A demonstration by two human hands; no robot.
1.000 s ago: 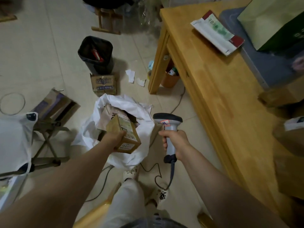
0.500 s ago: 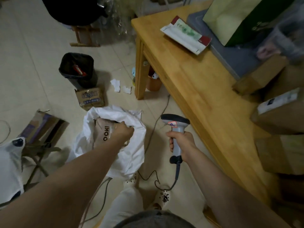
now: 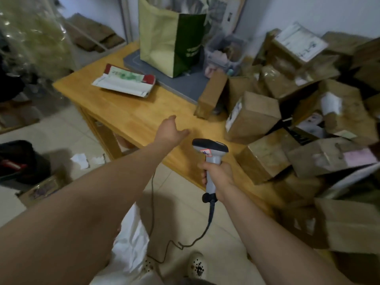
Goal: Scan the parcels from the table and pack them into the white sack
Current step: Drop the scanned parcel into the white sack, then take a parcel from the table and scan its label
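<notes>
Presently the left hand (image 3: 171, 131) is held out over the wooden table (image 3: 127, 112), fingers loosely spread and nothing gripped. The scanner (image 3: 210, 150) is clasped by its handle in the right hand (image 3: 219, 177), fingers wrapped round it. Brown parcels (image 3: 254, 118) are piled on the table's right part; the white sack (image 3: 131, 243) is seen on the floor, partly hidden by the left forearm.

— What stands at top centre?
— A tall paper bag, pale green with one dark green side (image 3: 164, 38), upright on a flat grey board (image 3: 181, 85). Just left of it lies a flat white packet with red ends and green print (image 3: 125, 81).
— And along the left edge?
— A black waste bin (image 3: 18, 159) (something red inside, too blurred to name). White paper scraps (image 3: 80, 160) lie near it on the pale tiled floor (image 3: 61, 128).
</notes>
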